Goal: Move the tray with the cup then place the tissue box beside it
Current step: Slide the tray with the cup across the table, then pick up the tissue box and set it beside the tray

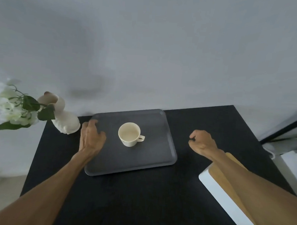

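Observation:
A grey tray (152, 160) lies on the black table, towards the back. On its middle stands a cream cup (129, 134), handle pointing right. My left hand (91, 137) lies over the tray's left rim, fingers spread on the tray surface and not closed around the rim. My right hand (202, 142) hovers just right of the tray, apart from it, fingers curled in with nothing in them. The tissue box (216, 186), white with a wooden top, stands at the table's right edge, partly hidden under my right forearm.
A cream vase (66, 121) with white flowers (12, 108) stands at the table's (139, 206) back left corner, close to my left hand. White and dark furniture (288, 150) lies past the right edge. A grey wall rises behind the table.

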